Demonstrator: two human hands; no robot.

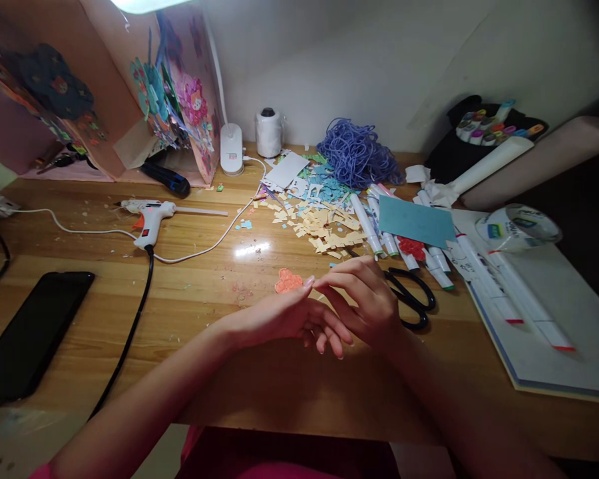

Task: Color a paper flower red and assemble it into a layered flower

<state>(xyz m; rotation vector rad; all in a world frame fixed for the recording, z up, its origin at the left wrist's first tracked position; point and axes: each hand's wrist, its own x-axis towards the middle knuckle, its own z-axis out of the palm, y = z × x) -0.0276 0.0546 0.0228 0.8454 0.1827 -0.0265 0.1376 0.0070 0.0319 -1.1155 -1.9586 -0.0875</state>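
My left hand [299,319] is raised over the table's front half, palm turned up, fingers apart and nothing seen in it. The fingertips of my right hand [364,299] meet at the tip of my left thumb; whether something tiny is between them is too small to tell. Just behind my left thumb lies an orange flower-shaped piece [288,281] on the wooden table [199,299]. Black-handled scissors [412,296] rest to the right, partly hidden by my right hand.
A glue gun [152,219] with its cord and a phone [34,332] lie left. Paper scraps [324,223], purple string [357,153] and markers [367,223] are behind my hands. A notepad [569,299] is right; a decorated box [114,86] stands back left.
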